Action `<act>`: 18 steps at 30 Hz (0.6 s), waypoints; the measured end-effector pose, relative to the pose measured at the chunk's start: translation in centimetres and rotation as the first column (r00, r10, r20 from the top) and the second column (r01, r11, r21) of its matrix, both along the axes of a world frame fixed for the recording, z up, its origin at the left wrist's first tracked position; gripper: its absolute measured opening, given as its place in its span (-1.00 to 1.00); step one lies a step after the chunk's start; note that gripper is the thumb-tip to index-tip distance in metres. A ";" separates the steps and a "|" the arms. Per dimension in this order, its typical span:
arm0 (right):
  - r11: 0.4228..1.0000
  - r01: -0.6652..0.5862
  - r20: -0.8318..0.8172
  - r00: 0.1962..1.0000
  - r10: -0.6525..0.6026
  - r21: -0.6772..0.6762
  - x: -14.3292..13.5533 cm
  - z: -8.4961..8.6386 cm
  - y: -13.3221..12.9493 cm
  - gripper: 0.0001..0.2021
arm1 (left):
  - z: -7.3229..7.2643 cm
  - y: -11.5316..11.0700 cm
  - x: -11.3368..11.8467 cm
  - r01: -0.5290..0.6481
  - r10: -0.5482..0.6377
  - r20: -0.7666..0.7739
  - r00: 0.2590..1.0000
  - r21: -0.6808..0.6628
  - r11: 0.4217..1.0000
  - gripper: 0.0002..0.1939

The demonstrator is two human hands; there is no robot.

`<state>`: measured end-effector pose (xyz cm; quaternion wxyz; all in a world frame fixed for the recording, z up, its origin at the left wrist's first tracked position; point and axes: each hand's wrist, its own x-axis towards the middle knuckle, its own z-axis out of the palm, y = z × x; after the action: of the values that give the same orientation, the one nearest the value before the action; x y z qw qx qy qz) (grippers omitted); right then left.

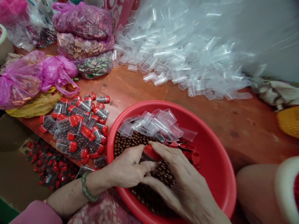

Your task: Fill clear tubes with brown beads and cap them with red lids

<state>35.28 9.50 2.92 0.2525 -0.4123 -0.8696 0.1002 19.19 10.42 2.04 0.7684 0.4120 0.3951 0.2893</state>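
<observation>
A large red basin (219, 158) holds many round brown balls (130, 141), a heap of clear plastic tubes (154, 123) and a red spoon (187, 146). Over the balls, my left hand (129, 166), with a green bead bracelet on its wrist, is closed round a small clear container with a red cap (150, 152). My right hand (179, 177) has its fingers at the same container, its forefinger by the cap and its thumb below. The container's lower part is hidden by fingers. Left of the basin lies a pile of filled, red-capped containers (81, 124).
Clear tubes (182, 59) are heaped at the back of the table (130, 87). Pink bags (84, 21) stand at back left. More filled containers lie in a box (11, 161) at lower left. At right are a pale-rimmed tub (259, 186) and a yellow basket (289, 121).
</observation>
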 end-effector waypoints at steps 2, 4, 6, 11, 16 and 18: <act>0.996 0.018 0.089 0.996 -0.025 0.082 -0.3 -0.4 -0.1 -0.36 | -0.1 0.0 0.1 0.005 0.006 0.079 0.997 -0.144 0.990 -0.74; 0.988 0.036 0.121 0.991 -0.055 0.151 -0.6 -0.8 -0.2 -0.37 | -0.2 0.0 0.1 -0.002 0.038 0.170 0.985 -0.207 0.978 -0.55; 0.980 0.064 0.086 0.993 -0.082 0.189 -0.8 -1.0 -0.3 -0.38 | -0.4 0.0 0.2 -0.009 0.074 0.257 0.963 -0.247 0.969 -0.40; 0.972 0.074 0.025 0.996 -0.082 0.223 -0.9 -1.0 -0.6 -0.36 | -0.4 0.1 1.1 0.087 0.074 0.286 0.955 -0.511 0.855 -0.14; 0.969 0.010 0.009 1.000 -0.012 0.248 -0.6 -0.9 -0.6 -0.40 | 0.5 -0.4 2.6 -0.194 0.303 0.098 0.948 -0.578 0.793 -0.63; 0.965 0.009 0.011 1.000 -0.012 0.264 -0.4 -1.1 -0.7 -0.41 | 0.6 -0.7 2.9 -0.247 0.330 0.060 0.942 -0.539 0.805 -0.70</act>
<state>34.92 8.85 1.83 0.3004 -0.3803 -0.8745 -0.0202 22.11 9.76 2.69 0.8258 0.0987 0.4577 0.3144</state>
